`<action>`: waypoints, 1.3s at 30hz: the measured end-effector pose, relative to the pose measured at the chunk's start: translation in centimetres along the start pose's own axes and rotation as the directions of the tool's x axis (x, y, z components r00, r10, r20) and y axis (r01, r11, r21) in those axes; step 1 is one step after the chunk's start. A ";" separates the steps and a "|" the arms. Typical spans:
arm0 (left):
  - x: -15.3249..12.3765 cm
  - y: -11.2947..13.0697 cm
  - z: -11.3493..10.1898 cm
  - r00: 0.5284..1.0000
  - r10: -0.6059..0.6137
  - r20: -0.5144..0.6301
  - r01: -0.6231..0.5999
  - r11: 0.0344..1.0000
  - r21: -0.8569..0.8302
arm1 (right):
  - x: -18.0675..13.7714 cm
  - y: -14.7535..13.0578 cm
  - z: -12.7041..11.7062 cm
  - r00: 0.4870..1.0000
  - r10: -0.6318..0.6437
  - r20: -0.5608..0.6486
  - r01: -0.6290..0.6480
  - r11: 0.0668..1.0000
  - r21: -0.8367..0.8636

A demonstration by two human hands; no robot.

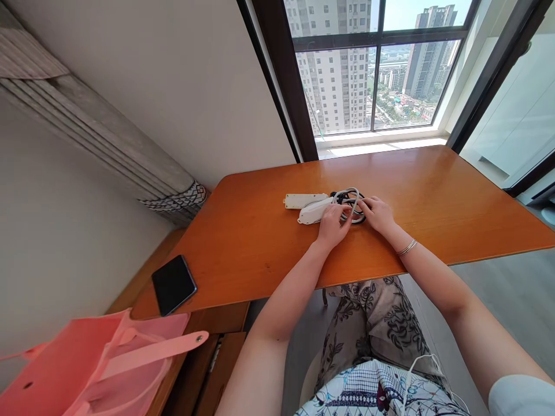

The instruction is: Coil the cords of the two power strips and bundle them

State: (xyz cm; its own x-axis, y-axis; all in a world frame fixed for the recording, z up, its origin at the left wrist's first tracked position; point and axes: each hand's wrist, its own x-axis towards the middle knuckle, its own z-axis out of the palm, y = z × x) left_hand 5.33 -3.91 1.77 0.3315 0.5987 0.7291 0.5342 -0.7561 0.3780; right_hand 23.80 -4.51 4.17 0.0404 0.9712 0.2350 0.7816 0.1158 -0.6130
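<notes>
I see the coiled cables [358,218] on the table [243,231], bunched against the ends of two white power strips [310,214], probably because they are the strips' own leads. The left hand [333,229] and right hand [378,216] flank the coil, fingertips touching it, seemingly to steady the loops; I can't tell whether either pinches tight. The dark-screened device [173,285] and pink bag [65,370] lie well apart, leaving the arms room.

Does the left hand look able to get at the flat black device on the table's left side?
Probably yes: only bare tabletop shows between the left hand and the flat black device, though that hand is at the cables now.
</notes>
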 end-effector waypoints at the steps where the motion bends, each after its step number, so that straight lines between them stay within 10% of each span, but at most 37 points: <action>1: 0.0 0.0 0.0 1.000 0.002 -0.008 -0.002 1.000 -0.007 | 0.3 0.4 0.3 1.000 0.015 -0.018 -0.014 0.999 0.042; 13: -0.1 -0.1 -0.3 0.993 -0.117 -0.016 0.116 0.993 -0.021 | 2.4 3.2 2.5 0.994 0.098 0.057 -0.110 0.703 0.702; 26: -0.3 -1.0 0.2 0.954 -0.262 -0.149 0.256 0.965 -0.060 | 1.6 2.1 1.3 0.968 0.028 -0.251 0.122 0.820 0.560; 39: 0.0 -0.7 0.0 0.966 -0.229 -0.115 0.228 0.973 -0.026 | 1.9 2.5 1.0 0.984 0.039 -0.173 0.070 0.811 0.581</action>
State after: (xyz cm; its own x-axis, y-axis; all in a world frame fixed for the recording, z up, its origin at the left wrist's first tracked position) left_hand 4.98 -3.31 1.50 0.1083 0.7218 0.6836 0.5755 -0.6062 0.5489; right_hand 25.20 -2.21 2.29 0.1780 0.9241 0.3381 0.2744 0.2834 -0.9189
